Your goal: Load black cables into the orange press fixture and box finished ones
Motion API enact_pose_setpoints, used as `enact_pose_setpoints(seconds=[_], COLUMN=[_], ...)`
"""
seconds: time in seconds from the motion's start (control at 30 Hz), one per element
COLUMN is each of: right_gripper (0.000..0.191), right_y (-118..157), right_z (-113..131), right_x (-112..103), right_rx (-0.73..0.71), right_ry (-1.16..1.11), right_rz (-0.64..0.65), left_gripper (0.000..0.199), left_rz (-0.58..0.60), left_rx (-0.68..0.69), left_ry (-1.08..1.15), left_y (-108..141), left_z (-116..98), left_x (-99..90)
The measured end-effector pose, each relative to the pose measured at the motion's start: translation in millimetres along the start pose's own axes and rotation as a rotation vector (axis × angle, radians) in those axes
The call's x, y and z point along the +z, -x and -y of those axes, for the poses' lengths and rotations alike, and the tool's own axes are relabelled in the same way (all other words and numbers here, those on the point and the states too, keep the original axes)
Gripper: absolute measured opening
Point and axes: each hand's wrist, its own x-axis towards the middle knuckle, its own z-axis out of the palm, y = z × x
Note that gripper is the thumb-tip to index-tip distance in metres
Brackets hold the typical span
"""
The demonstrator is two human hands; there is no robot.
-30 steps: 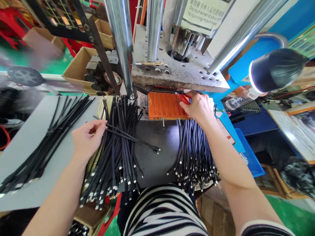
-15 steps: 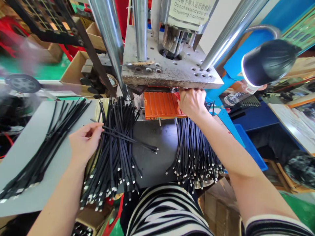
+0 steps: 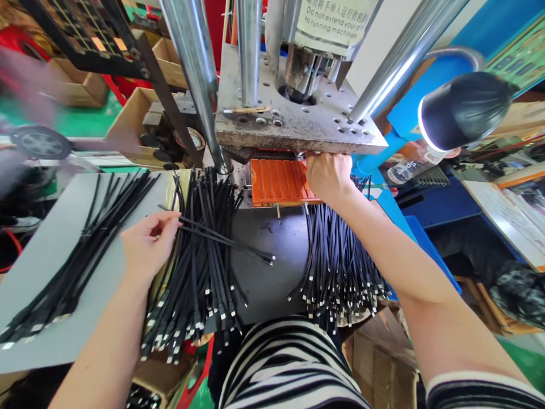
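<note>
My left hand (image 3: 151, 241) pinches a couple of short black flat cables (image 3: 225, 240) between thumb and fingertips; their metal-tipped ends point right over the dark work surface. Beneath them spreads a thick bundle of black cables (image 3: 193, 284). My right hand (image 3: 330, 176) reaches under the press plate (image 3: 293, 128), at the right end of an orange ribbed block (image 3: 279, 182). Its fingers curl away from me beneath the plate edge, and what they grip, if anything, is hidden. Below my right forearm hangs another bundle of black cables (image 3: 336, 261).
Farther left, more black cables (image 3: 80, 255) lie on a grey board (image 3: 38, 341). Shiny steel columns (image 3: 191, 74) flank the press. A black lamp (image 3: 464, 113) is lit at right, near a clear bottle (image 3: 409, 168) and a blue tray (image 3: 438, 255).
Both hands hold almost the same positions. The whole view has shifted very slightly; the blurred pinkish shape at far left has changed.
</note>
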Motion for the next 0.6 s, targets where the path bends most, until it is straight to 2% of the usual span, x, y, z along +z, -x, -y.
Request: enact_pose_setpoints(seconds=[0.1,0.17,0.23,0.3,0.37,0.43,0.5,0.6], right_gripper=[0.041,0.041,0.044,0.047,0.047,0.044,0.042,0.042], right_y=[0.5,5.6,16.5,33.0,52.9,73.5,92.3,114.1], right_z=[-5.6,-12.3,-20.7,-29.2,-36.9,-44.5,-53.1,-68.6], right_x=[-1.7,-2.1,-1.1,1.8,6.8,13.8,21.9,32.0], right_rx=[0.030,0.060,0.097,0.134,0.171,0.191,0.192,0.159], right_ry=[-0.033,-0.026,-0.008,-0.002,-0.014,-0.049,-0.111,-0.239], right_rz=[0.017,0.008,-0.036,-0.082,-0.106,-0.118,-0.141,-0.179], left_gripper=[0.017,0.017,0.019,0.026,0.037,0.044,0.045,0.044], left_rz=[-0.001,0.018,0.124,0.292,0.421,0.493,0.473,0.452], left_rx=[0.037,0.142,0.325,0.555,0.748,0.807,0.762,0.571], left_ry=[-0.038,-0.089,-0.147,-0.184,-0.211,-0.262,-0.325,-0.380], left_y=[1.1,0.3,-2.6,-8.1,-16.4,-26.9,-38.3,-54.6], left_z=[-2.7,-12.4,-33.0,-64.5,-102.7,-141.0,-173.8,-206.5], left_x=[-3.6,-4.3,0.2,14.2,39.8,74.3,111.1,156.1])
